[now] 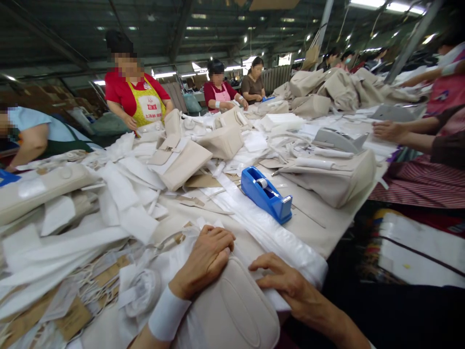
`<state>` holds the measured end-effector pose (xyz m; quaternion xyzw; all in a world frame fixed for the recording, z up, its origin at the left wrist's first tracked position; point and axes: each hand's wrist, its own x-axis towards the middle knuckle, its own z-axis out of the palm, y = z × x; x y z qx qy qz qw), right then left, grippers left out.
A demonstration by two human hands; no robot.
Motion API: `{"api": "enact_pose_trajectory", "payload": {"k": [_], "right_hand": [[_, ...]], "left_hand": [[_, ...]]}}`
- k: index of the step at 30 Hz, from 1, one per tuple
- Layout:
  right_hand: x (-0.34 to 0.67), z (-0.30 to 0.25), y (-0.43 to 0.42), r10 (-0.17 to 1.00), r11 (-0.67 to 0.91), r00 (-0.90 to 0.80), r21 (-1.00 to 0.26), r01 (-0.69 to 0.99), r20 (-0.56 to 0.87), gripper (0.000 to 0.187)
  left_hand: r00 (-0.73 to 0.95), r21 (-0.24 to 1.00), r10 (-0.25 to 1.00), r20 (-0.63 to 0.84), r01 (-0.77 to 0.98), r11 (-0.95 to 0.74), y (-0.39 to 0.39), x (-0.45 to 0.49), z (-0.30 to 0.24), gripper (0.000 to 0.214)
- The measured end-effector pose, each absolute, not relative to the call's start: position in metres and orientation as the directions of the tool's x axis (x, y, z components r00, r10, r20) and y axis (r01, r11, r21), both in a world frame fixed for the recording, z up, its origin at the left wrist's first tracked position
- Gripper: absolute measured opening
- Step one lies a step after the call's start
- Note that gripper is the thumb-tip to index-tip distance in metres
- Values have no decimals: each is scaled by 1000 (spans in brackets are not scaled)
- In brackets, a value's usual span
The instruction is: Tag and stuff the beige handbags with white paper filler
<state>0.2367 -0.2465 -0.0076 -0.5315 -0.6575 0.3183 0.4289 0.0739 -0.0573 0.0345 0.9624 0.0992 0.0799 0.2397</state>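
My left hand (205, 259) rests on top of a cream padded bag piece (232, 310) at the near table edge, its fingers curled down over the far rim of it. My right hand (281, 281) lies beside it on the right, fingers bent and pressing on white plastic wrapping (286, 245) that runs along the bag's side. A white band sits round my left wrist. Whether either hand truly grips the material is hard to make out.
A blue tape dispenser (267, 194) stands just beyond my hands. Cream bags (329, 177), white wrapping sheets (119, 194) and brown tags (72, 317) cover the long table. Several other people work along both sides and the far end.
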Motion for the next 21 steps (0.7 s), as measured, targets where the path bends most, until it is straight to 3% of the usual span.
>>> {"api": "enact_pose_trajectory", "payload": {"k": [3, 6, 9, 17, 21], "right_hand": [[233, -11, -238, 964, 254, -21, -904, 345, 264, 28], [225, -17, -230, 970, 107, 182, -958, 268, 159, 6], [218, -25, -224, 950, -17, 307, -972, 233, 57, 9], [210, -27, -226, 920, 88, 312, -900, 428, 239, 12], [212, -22, -237, 954, 124, 214, -927, 354, 209, 17]], "left_hand": [[966, 480, 234, 112, 153, -864, -57, 73, 36, 22], [963, 487, 248, 103, 169, -857, -58, 73, 36, 24], [961, 504, 260, 96, 179, -845, -57, 73, 36, 26], [960, 499, 263, 98, 181, -848, -56, 74, 33, 26], [958, 464, 267, 107, 189, -865, -58, 75, 31, 26]]}}
